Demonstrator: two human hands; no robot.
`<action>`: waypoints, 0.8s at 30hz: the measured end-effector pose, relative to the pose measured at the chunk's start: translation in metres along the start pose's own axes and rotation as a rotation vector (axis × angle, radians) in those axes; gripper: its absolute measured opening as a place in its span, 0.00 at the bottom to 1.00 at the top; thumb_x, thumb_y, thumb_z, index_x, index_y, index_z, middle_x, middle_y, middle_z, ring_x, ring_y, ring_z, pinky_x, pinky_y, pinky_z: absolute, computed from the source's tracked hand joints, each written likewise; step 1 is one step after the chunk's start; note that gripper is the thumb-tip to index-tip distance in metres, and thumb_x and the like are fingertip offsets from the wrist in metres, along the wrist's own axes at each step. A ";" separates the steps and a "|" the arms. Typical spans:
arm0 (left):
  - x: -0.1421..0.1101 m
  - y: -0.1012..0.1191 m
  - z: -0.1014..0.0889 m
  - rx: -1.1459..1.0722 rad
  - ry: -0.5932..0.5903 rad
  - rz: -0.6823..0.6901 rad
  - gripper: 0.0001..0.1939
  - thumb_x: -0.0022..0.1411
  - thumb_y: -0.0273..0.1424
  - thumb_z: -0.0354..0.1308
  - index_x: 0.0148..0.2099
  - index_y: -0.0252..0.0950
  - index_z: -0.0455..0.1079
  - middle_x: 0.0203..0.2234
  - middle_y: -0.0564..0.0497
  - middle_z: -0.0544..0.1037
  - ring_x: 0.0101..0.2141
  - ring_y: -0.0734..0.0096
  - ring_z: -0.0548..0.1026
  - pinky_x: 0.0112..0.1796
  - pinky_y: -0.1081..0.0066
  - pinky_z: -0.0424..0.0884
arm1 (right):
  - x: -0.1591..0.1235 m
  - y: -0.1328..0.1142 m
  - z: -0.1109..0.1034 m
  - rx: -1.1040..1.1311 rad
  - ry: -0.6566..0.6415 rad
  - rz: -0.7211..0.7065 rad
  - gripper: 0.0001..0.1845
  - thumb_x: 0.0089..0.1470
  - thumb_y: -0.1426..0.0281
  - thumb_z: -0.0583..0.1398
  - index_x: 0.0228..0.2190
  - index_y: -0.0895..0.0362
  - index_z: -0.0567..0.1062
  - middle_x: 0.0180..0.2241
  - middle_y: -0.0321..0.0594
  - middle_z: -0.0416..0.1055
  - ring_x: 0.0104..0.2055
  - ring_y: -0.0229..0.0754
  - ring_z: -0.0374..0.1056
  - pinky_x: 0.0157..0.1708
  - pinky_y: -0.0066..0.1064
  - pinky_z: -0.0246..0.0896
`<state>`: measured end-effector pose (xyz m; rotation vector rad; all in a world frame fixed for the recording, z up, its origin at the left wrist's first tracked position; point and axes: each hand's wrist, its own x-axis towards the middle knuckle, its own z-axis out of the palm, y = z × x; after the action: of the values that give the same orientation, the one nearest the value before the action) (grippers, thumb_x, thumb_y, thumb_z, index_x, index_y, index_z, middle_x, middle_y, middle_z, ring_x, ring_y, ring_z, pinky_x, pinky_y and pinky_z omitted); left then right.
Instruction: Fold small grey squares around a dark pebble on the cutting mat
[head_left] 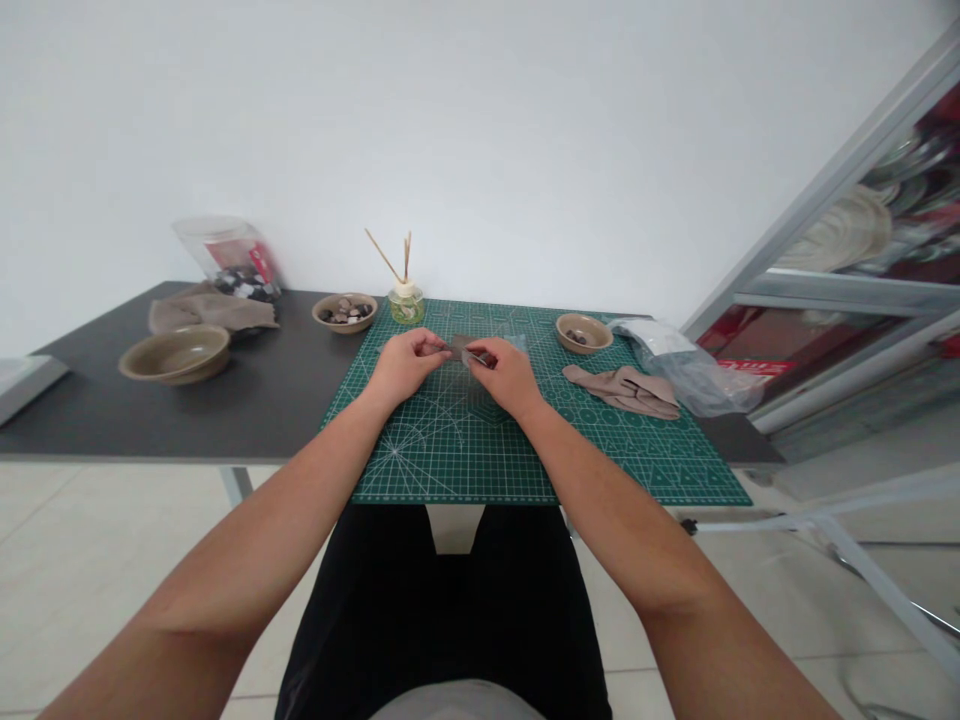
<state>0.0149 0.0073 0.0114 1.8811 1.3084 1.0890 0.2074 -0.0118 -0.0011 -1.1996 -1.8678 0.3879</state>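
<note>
Above the green cutting mat [450, 460], my left hand [409, 365] is closed in a pinch at the left edge of a small grey-brown flat piece [461, 344]. My right hand [510, 372] has its fingers closed around the other side of that piece, with a glossy edge showing at the fingertips. Whether it is cloth or a small pouch I cannot tell. Some clear plastic [514, 342] shows just behind the right hand. The fingers of both hands hide much of what they hold.
A bowl of dark and brown stones [345, 313] and a reed diffuser [406, 300] stand behind on the left. Farther left are another bowl [176, 357], a cloth [202, 308] and a clear tub [229, 255]. Rightward lie a small bowl [584, 335], a brown cloth [626, 390] and a plastic bag [694, 370].
</note>
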 end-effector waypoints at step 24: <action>-0.004 0.011 0.004 -0.076 -0.031 -0.064 0.05 0.47 0.30 0.61 0.27 0.36 0.68 0.19 0.55 0.75 0.22 0.74 0.69 0.25 0.74 0.62 | -0.006 -0.018 0.004 -0.377 -0.207 -0.263 0.27 0.61 0.75 0.51 0.61 0.56 0.66 0.62 0.41 0.64 0.50 0.50 0.62 0.56 0.46 0.59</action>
<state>0.0225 -0.0007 0.0174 1.7816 1.2837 1.0579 0.1949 -0.0248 0.0056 -1.1648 -2.3185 0.0121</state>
